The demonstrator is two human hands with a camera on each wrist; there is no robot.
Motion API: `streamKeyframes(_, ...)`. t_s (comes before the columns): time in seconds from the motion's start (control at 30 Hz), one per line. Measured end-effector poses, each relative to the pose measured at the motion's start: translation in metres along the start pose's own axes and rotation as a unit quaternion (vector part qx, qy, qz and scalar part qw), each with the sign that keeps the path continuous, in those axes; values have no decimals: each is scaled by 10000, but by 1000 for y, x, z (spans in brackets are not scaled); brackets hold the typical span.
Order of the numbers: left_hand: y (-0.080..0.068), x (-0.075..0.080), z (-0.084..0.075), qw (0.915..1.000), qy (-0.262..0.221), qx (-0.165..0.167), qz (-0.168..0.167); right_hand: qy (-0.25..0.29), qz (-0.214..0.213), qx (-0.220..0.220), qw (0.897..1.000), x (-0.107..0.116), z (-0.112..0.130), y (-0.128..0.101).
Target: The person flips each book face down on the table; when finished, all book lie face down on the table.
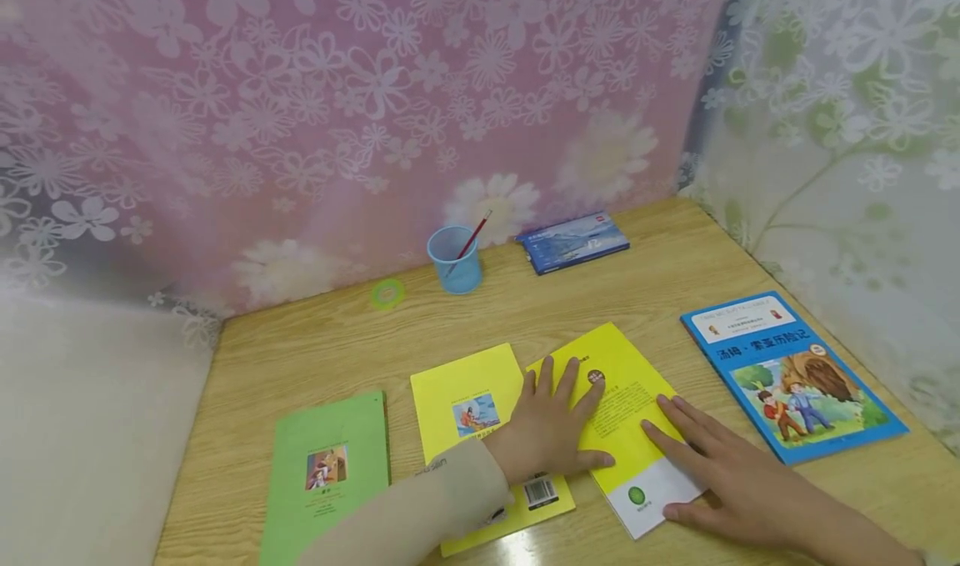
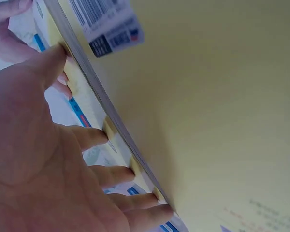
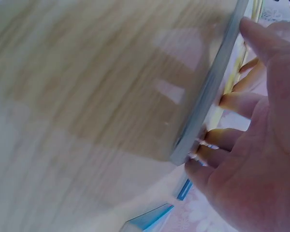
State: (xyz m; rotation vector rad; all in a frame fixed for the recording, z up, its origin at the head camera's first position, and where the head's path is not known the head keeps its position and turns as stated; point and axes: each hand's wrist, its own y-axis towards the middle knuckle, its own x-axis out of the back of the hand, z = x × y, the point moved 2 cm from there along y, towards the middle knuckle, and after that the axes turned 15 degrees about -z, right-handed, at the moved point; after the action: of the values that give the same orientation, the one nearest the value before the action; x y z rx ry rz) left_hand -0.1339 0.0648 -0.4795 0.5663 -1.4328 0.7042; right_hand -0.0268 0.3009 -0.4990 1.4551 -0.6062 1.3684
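Two yellow books lie side by side on the wooden table (image 1: 315, 341). The left yellow book (image 1: 461, 399) shows a small picture and a barcode (image 1: 540, 491). The right yellow book (image 1: 618, 383) lies askew with a white lower corner. My left hand (image 1: 558, 420) lies flat with spread fingers across the seam between them. My right hand (image 1: 697, 458) rests flat on the right book's lower right part. In the left wrist view my left hand (image 2: 63, 159) touches a yellow cover (image 2: 208, 96) with straight fingers. In the right wrist view my right hand (image 3: 251, 145) has its fingertips along a book's edge (image 3: 208, 96).
A green book (image 1: 330, 466) lies at the left. A blue picture book (image 1: 795, 374) lies at the right. At the back stand a blue cup (image 1: 455, 259) with a red pencil, a green ring (image 1: 387, 293) and a blue flat box (image 1: 573, 241). Flowered curtains close off the back and right.
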Motion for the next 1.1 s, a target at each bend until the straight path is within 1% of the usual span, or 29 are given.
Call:
streamKeyframes(0.13, 3, 1, 2, 10000, -50, -46, 62, -57, 98, -118, 9999, 1, 3, 1)
streamKeyframes(0.23, 5, 2, 5, 9997, -173, -121, 96, -168, 3, -75, 9998, 1, 4, 0)
streamKeyframes(0.33, 8, 3, 9, 9991, -353, -224, 116, -206, 27, -120, 9997, 1, 5, 0)
streamKeyframes(0.53, 16, 4, 19, 9969, -680, -398, 82, -21, 345, -368, 9987, 2, 5, 2)
streamKeyframes(0.6, 18, 5, 22, 9962, -746, -450, 70, 27, 375, -410, 9985, 2, 5, 3)
streamKeyframes(0.8, 27, 3, 26, 9962, -689, -524, 44, 4, 222, -360, 9991, 2, 2, 3)
streamKeyframes(1.1, 37, 3, 28, 9964, -662, -523, 67, 24, 194, -281, 9994, 4, -4, 7)
